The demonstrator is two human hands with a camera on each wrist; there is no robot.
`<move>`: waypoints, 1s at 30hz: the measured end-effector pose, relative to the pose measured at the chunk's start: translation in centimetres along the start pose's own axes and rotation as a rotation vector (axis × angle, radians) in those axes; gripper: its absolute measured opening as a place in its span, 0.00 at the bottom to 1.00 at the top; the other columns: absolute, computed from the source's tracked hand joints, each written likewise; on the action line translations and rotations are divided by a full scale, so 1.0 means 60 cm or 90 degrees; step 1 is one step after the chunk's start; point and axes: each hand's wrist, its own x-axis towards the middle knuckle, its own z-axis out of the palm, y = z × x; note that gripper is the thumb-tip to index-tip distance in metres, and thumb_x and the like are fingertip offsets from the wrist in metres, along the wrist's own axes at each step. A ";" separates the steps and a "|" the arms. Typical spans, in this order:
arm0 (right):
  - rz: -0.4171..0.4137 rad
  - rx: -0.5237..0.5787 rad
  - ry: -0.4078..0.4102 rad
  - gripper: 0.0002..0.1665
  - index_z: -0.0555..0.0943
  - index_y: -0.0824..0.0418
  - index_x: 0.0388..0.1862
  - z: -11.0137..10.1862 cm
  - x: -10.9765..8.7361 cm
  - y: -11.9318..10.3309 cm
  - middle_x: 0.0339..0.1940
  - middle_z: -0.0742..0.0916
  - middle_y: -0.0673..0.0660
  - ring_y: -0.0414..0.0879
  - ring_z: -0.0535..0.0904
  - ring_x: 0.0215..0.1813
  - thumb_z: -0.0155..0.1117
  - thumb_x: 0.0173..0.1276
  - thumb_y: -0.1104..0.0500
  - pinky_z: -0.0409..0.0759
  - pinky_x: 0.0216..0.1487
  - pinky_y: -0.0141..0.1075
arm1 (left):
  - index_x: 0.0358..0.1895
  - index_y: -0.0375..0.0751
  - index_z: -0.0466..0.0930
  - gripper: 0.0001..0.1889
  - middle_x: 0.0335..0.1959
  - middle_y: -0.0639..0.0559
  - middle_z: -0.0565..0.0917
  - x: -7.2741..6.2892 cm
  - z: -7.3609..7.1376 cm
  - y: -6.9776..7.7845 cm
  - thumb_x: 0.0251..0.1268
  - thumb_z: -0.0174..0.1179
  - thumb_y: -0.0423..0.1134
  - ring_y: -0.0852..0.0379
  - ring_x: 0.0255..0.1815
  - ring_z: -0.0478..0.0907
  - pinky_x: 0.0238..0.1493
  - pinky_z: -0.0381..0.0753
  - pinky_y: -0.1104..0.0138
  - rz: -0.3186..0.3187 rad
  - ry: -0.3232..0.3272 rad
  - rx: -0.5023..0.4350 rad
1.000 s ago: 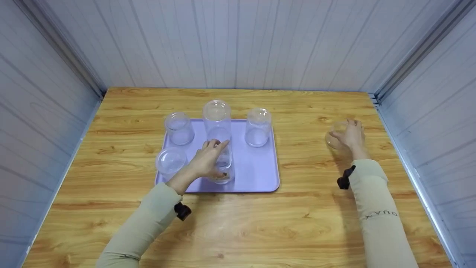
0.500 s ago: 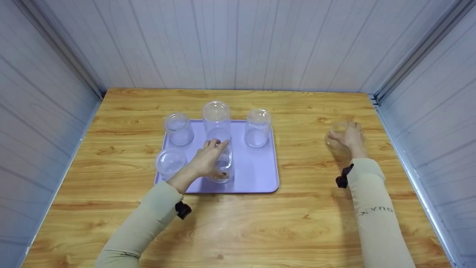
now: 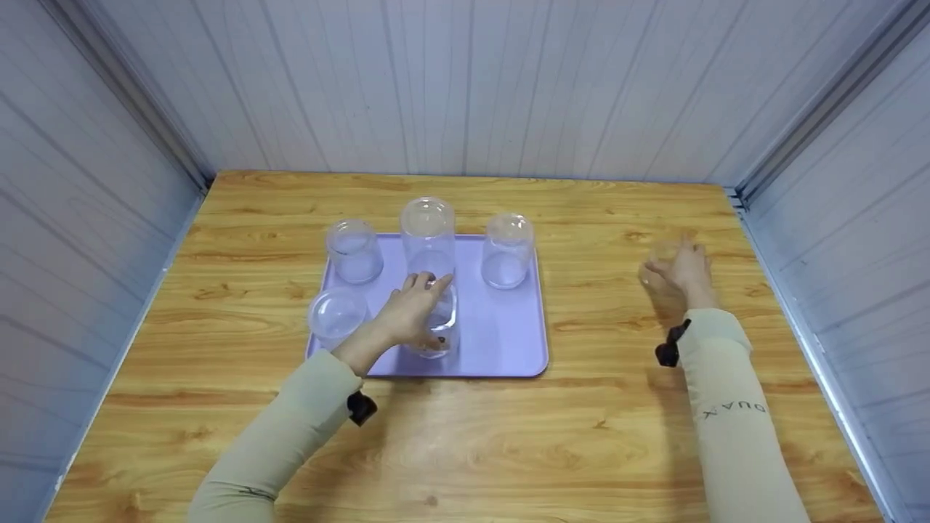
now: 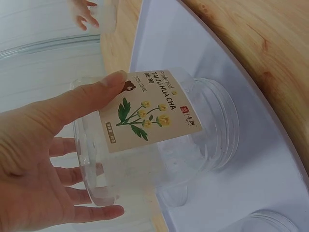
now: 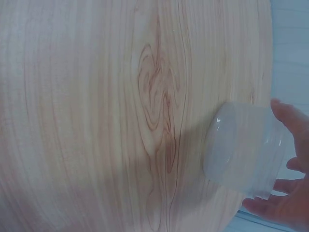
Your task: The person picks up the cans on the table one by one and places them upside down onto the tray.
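Note:
My left hand [image 3: 414, 312] grips a clear plastic jar [image 3: 445, 319] from above, at the front middle of the lilac tray [image 3: 501, 334]. In the left wrist view, thumb and fingers spread round the jar's smooth end, and its ridged end is down at the tray. A paper label [image 4: 149, 113] with yellow flowers and green leaves faces that camera. Far to the right of the tray, my right hand [image 3: 689, 270] holds another clear jar [image 5: 244, 150] by its end, over the wooden table. Whether that jar touches the table, I cannot tell.
Several more clear jars stand on the tray: a tall one [image 3: 429, 232] at the back middle, one [image 3: 507, 250] at back right, one [image 3: 354, 250] at back left and one [image 3: 338, 316] at front left. Pale panels [image 3: 465, 87] enclose the wooden table [image 3: 508, 450].
The head view has shifted slightly. Both hands keep their holds on their jars in nearly the same places.

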 end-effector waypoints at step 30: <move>-0.088 -0.022 0.095 0.57 0.49 0.73 0.66 0.004 -0.024 -0.025 0.59 0.57 0.79 0.73 0.55 0.57 0.60 0.53 0.36 0.60 0.52 0.61 | 0.62 0.27 0.57 0.41 0.57 0.33 0.65 -0.018 -0.027 0.019 0.47 0.67 0.44 0.40 0.57 0.63 0.56 0.64 0.53 -0.023 0.165 -0.101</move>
